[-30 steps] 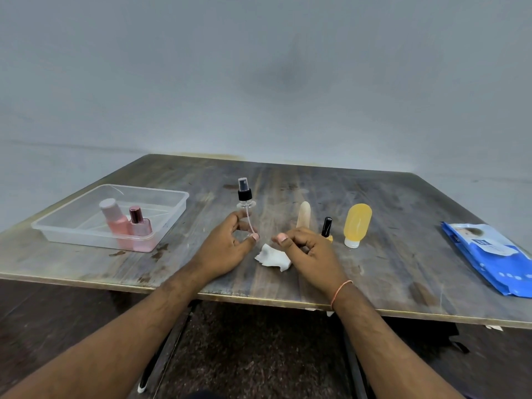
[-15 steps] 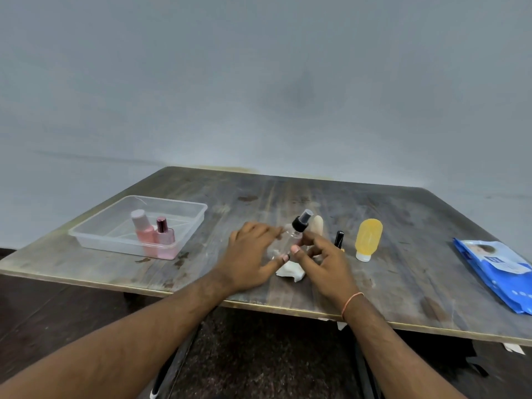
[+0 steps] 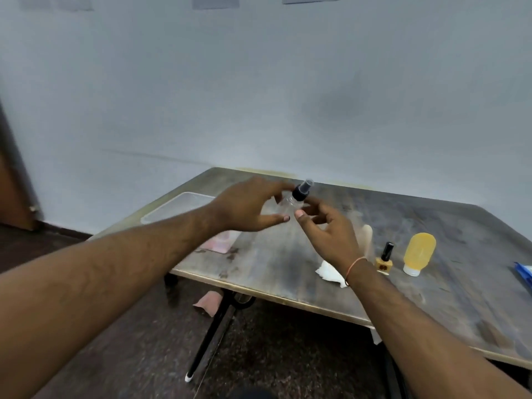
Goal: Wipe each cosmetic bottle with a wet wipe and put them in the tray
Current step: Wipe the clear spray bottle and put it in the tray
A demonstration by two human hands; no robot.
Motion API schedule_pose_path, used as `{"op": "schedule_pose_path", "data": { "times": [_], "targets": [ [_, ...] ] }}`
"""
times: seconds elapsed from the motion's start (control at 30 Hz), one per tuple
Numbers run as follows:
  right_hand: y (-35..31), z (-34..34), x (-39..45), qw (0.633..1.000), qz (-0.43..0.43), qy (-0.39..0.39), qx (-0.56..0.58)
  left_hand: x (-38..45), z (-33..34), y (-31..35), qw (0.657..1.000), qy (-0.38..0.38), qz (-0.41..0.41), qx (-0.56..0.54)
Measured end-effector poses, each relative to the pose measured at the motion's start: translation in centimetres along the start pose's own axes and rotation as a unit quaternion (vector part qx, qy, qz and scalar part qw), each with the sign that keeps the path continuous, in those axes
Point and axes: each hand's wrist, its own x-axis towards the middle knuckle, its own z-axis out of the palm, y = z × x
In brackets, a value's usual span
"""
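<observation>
Since a moment ago we have lifted the spray bottle [image 3: 293, 198] clear of the table [image 3: 288, 263] and left the wipe [image 3: 329, 272] lying there.

Our left hand [image 3: 247, 207] pinches the bottle's clear body at the fingertips, tilted, cap up and to the right; our right hand [image 3: 325, 228] is loosely open beside it, holding nothing, perhaps touching. We judge the wiping step hardly begun: next the right hand must fetch the wipe. Behind our left arm, the tray [image 3: 172, 208] holds pink bottles; the nail polish [image 3: 384, 259] and yellow tube [image 3: 419, 253] wait.

Both hands seemingly hold spray bottle [image 3: 293, 198] aloft.
</observation>
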Motion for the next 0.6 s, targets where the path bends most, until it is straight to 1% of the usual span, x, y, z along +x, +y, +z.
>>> {"op": "schedule_pose_path", "data": {
  "times": [0.17,0.27,0.33,0.5,0.6],
  "targets": [
    [-4.9,5.0,3.6,0.997,-0.011,-0.08,-0.01,-2.3,-5.3,-4.4,0.996,-0.012,-0.083,0.04],
    [-7.1,8.3,5.2,0.995,-0.021,-0.097,-0.018,-4.1,-7.3,-6.7,0.991,-0.007,-0.121,0.051],
    [-8.3,10.4,6.2,0.993,-0.023,-0.113,-0.027,-5.4,-8.2,-7.8,0.988,0.01,-0.148,0.043],
    [-10.0,14.2,7.9,0.982,-0.038,-0.169,-0.08,-7.9,-8.0,-10.3,0.973,0.035,-0.229,-0.015],
    [-9.6,16.0,8.2,0.974,-0.028,-0.197,-0.109,-9.0,-6.7,-11.3,0.964,0.046,-0.257,-0.043]
  ]
}}
